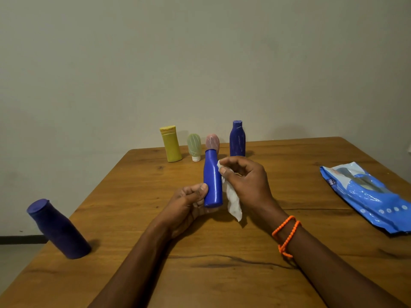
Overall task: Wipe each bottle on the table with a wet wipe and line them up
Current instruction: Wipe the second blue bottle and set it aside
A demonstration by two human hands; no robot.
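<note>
My left hand grips the base of a bright blue bottle, held upright above the wooden table. My right hand pinches a white wet wipe against the bottle's right side, and the wipe hangs down below. Along the far edge stand a yellow bottle, a small green tube, a pink tube partly hidden behind the held bottle, and a dark blue bottle. A dark purple bottle stands near the table's left edge.
A blue pack of wet wipes lies at the right side of the table. A plain wall rises right behind the far edge. An orange bead bracelet is on my right wrist.
</note>
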